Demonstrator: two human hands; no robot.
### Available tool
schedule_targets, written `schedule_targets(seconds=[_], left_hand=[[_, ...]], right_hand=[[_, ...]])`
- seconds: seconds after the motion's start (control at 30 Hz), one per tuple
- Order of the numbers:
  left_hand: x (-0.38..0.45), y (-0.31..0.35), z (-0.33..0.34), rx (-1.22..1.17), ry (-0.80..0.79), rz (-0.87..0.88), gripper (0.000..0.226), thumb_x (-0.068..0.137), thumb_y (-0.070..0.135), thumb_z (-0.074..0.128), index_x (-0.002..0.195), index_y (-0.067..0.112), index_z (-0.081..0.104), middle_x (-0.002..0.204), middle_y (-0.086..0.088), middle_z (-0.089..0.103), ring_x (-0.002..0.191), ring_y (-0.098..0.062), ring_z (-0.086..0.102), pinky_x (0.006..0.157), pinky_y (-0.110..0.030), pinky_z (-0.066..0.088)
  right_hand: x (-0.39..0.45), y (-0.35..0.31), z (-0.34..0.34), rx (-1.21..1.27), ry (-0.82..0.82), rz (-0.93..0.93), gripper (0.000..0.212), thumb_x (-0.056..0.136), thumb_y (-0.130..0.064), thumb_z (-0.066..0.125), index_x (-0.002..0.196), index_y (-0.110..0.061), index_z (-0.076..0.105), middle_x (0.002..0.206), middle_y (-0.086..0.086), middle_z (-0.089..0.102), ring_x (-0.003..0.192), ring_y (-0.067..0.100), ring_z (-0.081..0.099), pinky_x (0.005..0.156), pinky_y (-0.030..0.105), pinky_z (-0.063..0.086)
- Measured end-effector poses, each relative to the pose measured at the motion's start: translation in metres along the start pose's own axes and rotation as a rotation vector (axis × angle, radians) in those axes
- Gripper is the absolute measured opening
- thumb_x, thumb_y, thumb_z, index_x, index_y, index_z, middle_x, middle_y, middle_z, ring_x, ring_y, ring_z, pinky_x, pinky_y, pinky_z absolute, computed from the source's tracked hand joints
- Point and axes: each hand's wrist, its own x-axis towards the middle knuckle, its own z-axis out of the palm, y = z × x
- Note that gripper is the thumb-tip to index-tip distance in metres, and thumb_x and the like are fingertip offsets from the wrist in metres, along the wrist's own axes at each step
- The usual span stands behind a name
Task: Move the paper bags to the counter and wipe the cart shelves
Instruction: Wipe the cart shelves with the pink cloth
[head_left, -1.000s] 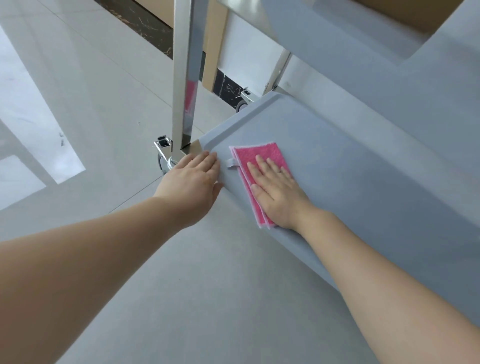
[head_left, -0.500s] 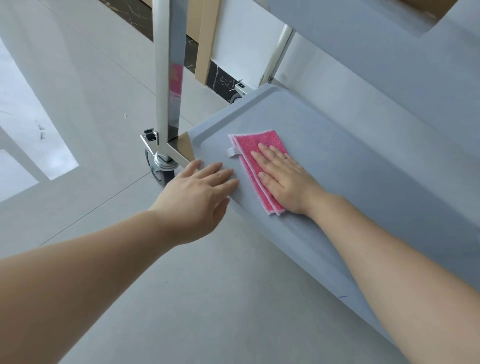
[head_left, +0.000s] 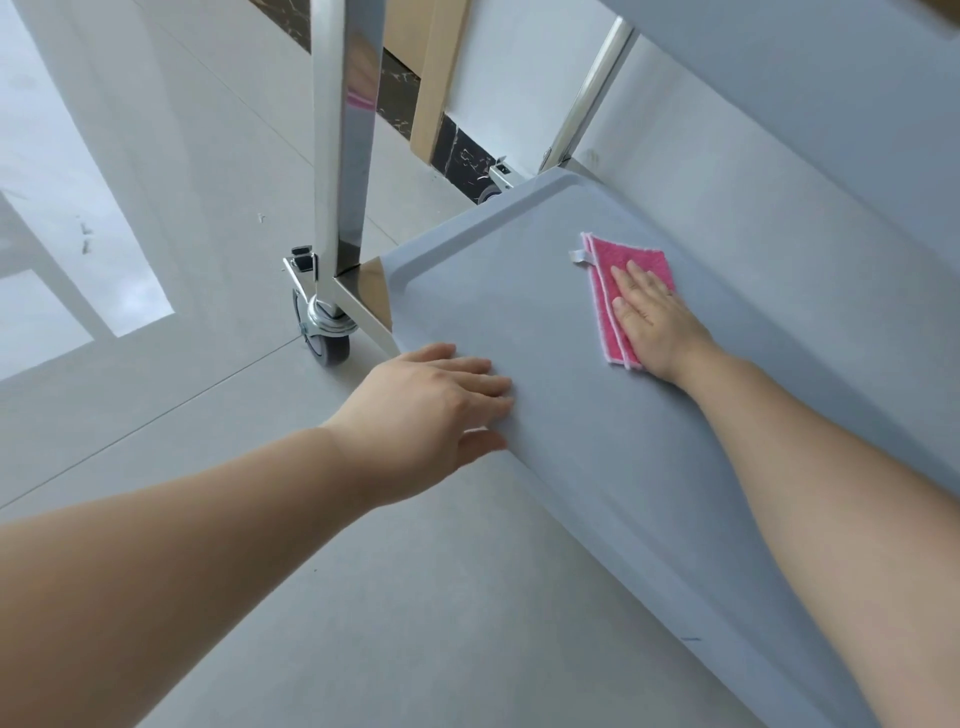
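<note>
A pale tiled floor (head_left: 156, 364) is seen at the far left; a patch of reflected light is shown on it; a grey caster wheel (head_left: 327, 343) is fixed under the cart's near-left corner, and a shiny metal post (head_left: 345, 130) is mounted upright above it; the left hand (head_left: 426, 410) is laid flat on the near edge of the bottom shelf (head_left: 519, 312), with the fingers straight and close together and the thumb tucked under the rim; nothing is held in it; the grey shelf is bordered by a low raised lip; a second metal post (head_left: 592, 88) is seen at the far corner, with another small wheel (head_left: 488, 195) below it; a folded pink cloth (head_left: 631, 260) is lying flat toward the back of the shelf, well apart from the left hand; a small white loop is attached at its far-left corner; the right hand (head_left: 649, 317) is pressed palm-down on the cloth, fingers extended and slightly spread; the underside of an upper shelf (head_left: 805, 104) is seen at the top right; paper bags are not shown in this view
</note>
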Motion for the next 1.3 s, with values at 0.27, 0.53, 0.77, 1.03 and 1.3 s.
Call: schedule_targets(seconds=[0.27,0.53,0.77,1.03,1.3], left_hand=[[-0.001,0.008,0.005,-0.013,0.017,-0.056,0.044,0.087,0.045,0.04,0.092,0.014,0.07,0.099,0.007,0.07,0.1,-0.018,0.062,0.088,-0.035,0.035],[-0.002,0.011,0.004,-0.018,0.012,-0.069,0.044,0.087,0.044,0.039,0.093,0.012,0.069,0.098,0.005,0.07,0.096,-0.019,0.062,0.088,-0.036,0.034],[-0.003,0.011,0.006,-0.005,0.006,-0.066,0.047,0.088,0.044,0.039,0.096,0.009,0.069,0.099,0.002,0.07,0.101,-0.017,0.052,0.093,-0.035,0.033],[0.002,0.015,-0.004,0.029,-0.117,-0.077,0.049,0.087,0.047,0.035,0.093,0.011,0.068,0.1,0.002,0.068,0.099,-0.02,0.06,0.089,-0.036,0.034],[0.011,0.021,-0.01,0.056,-0.208,-0.094,0.032,0.093,0.042,0.047,0.108,0.018,0.063,0.115,0.007,0.059,0.115,-0.016,0.049,0.095,-0.029,0.033]], right_hand=[[0.025,0.042,-0.005,-0.092,-0.023,0.088,0.057,0.1,-0.033,0.015,0.148,-0.004,0.019,0.16,0.011,0.004,0.147,0.026,0.0,0.12,0.039,0.002],[0.014,0.043,-0.005,-0.012,0.107,0.122,0.052,0.102,-0.027,0.025,0.151,-0.011,0.019,0.158,0.012,0.014,0.146,0.029,0.011,0.119,0.046,0.011],[-0.015,0.03,0.007,-0.05,-0.001,0.203,0.077,0.085,-0.056,-0.001,0.151,-0.019,0.014,0.161,0.004,0.0,0.147,0.025,0.0,0.119,0.045,0.004],[-0.113,-0.037,0.018,0.018,-0.003,0.094,0.054,0.102,-0.037,0.021,0.152,-0.025,0.006,0.161,0.0,-0.003,0.147,0.017,-0.003,0.118,0.034,-0.004],[-0.173,-0.073,0.016,-0.003,-0.113,-0.033,0.056,0.101,-0.042,0.019,0.151,-0.027,0.0,0.16,-0.003,-0.011,0.147,0.015,-0.01,0.119,0.035,-0.005]])
